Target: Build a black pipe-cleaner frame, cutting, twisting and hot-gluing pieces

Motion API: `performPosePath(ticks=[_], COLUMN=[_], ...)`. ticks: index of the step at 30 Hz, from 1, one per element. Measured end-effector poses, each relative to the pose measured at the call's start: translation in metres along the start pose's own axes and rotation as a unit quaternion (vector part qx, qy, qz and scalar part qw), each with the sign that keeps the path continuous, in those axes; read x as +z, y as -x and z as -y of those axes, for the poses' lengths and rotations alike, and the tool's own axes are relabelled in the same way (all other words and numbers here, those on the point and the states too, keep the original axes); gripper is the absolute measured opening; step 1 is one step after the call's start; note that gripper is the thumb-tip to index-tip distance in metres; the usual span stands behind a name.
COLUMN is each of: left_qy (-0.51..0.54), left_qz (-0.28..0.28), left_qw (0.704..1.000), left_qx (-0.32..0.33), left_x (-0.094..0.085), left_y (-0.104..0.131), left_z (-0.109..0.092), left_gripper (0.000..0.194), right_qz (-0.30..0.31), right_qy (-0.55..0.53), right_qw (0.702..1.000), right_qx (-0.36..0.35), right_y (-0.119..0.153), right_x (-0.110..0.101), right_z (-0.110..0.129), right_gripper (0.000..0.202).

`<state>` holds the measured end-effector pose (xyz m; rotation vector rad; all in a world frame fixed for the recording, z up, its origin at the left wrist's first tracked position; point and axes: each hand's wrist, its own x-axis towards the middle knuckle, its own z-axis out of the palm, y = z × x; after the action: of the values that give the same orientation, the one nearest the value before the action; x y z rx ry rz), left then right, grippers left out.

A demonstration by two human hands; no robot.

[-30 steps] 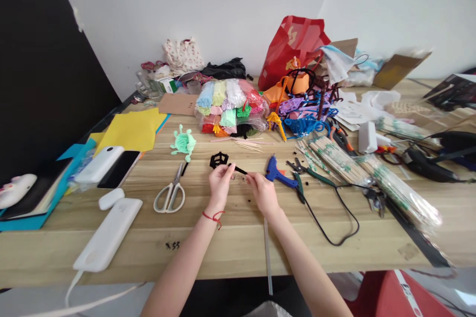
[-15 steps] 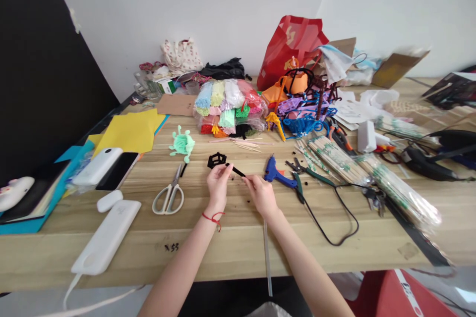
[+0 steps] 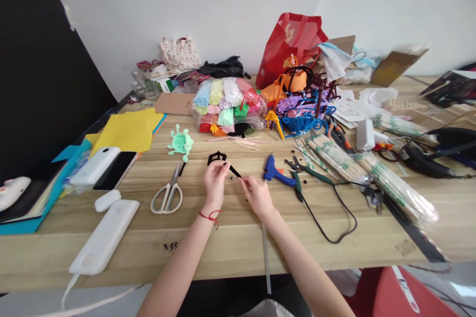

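Red chair [image 3: 379, 292], lower right, partly under the wooden table [image 3: 223, 257]. Clear thin rod [image 3: 267, 260] pokes over the table's near edge, just below the right forearm. White power bank [image 3: 106, 237] off to the left, cable running over the edge.

Both arms reach in from the near side. Left hand [image 3: 215, 183], red string bracelet [image 3: 211, 217] at the wrist, fingers pinched together on the upper-left end of a short black strip [image 3: 234, 170]. Right hand [image 3: 257, 197] pinches the lower-right end, thumb and finger closed on it. Strip slants between the two hands, over the table's middle. Black openwork frame [image 3: 216, 156] just beyond the left fingertips; can't tell from where I stand if it's joined to the strip.

White-handled scissors [image 3: 167, 195] left of the left hand, blades pointing away. Blue glue gun [image 3: 277, 171] right of the right hand, green-handled pliers [image 3: 316, 174] near it, black cord looping close by.

Farther: mint-green fuzzy piece [image 3: 181, 142] beyond the scissors, loose thin sticks [image 3: 247, 144] mid-table, then clear-wrapped coloured bundles [image 3: 226, 101]. Right of those, a tangled orange, purple and blue pile [image 3: 297, 104]. Red bag [image 3: 292, 44] stands behind the pile, near the white wall [image 3: 223, 5].
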<state>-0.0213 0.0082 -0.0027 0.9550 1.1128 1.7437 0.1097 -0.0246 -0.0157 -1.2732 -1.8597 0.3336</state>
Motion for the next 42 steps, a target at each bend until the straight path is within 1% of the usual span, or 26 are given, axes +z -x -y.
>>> performPosePath(ticks=[2,5,9,11,14,17,19,21,25,28,31,37,39,42], left_qy=[-0.019,-0.028,-0.023,-0.021,-0.018,-0.014,-0.012,-0.014,-0.008,0.010,0.022,0.019,0.021,0.028], left_qz=[-0.002,-0.004,-0.011,-0.014,-0.013,-0.012,-0.012,-0.015,-0.013,0.015,0.051,0.152,0.170,0.179], left_qw=[1.000,0.999,1.000,1.000,1.000,1.000,1.000,1.000,0.999,1.000,0.998,0.986,0.982,0.979], left_qx=[0.014,0.019,0.007,-0.003,-0.009,-0.011,-0.012,-0.018,-0.028,-0.021,-0.019,-0.063,-0.077,-0.093], left_x=[-0.001,-0.001,-0.001,0.000,0.001,0.001,0.001,0.001,0.002,0.002,0.001,0.001,0.002,0.001], left_y=[0.000,0.000,0.000,0.000,0.000,-0.001,-0.002,-0.002,-0.002,-0.002,-0.001,0.002,0.001,-0.001], left_z=[0.000,0.001,0.002,0.001,-0.001,-0.003,-0.003,-0.003,-0.004,-0.007,-0.010,-0.012,-0.012,-0.011], left_gripper=[0.022,0.021,0.022,0.024,0.025,0.025,0.025,0.026,0.028,0.027,0.025,0.022,0.022,0.025], right_qz=[0.007,0.015,0.013,0.008,0.004,0.006,0.009,0.010,0.010,0.002,-0.003,0.020,0.015,0.006], right_qy=[-0.002,-0.002,-0.005,-0.026,-0.115,-0.236,-0.273,-0.262,-0.215,-0.211,-0.241,-0.373,-0.401,-0.440], right_qw=[1.000,1.000,1.000,1.000,0.992,0.966,0.953,0.956,0.971,0.973,0.964,0.908,0.892,0.870], right_qx=[0.003,0.000,0.002,0.010,0.045,0.104,0.132,0.134,0.106,0.096,0.113,0.191,0.206,0.222], right_y=[0.000,0.000,0.000,0.000,-0.003,-0.006,-0.007,-0.007,-0.006,-0.004,-0.004,-0.005,-0.008,-0.012], right_x=[0.000,-0.001,-0.003,-0.003,-0.003,-0.001,-0.001,-0.001,-0.003,-0.005,-0.005,-0.003,-0.004,-0.005], right_z=[-0.001,-0.002,-0.001,-0.001,-0.001,-0.001,-0.002,-0.002,-0.001,0.002,0.004,0.002,0.001,-0.001], right_gripper=[0.025,0.026,0.026,0.026,0.024,0.023,0.023,0.023,0.022,0.020,0.018,0.022,0.025,0.028])
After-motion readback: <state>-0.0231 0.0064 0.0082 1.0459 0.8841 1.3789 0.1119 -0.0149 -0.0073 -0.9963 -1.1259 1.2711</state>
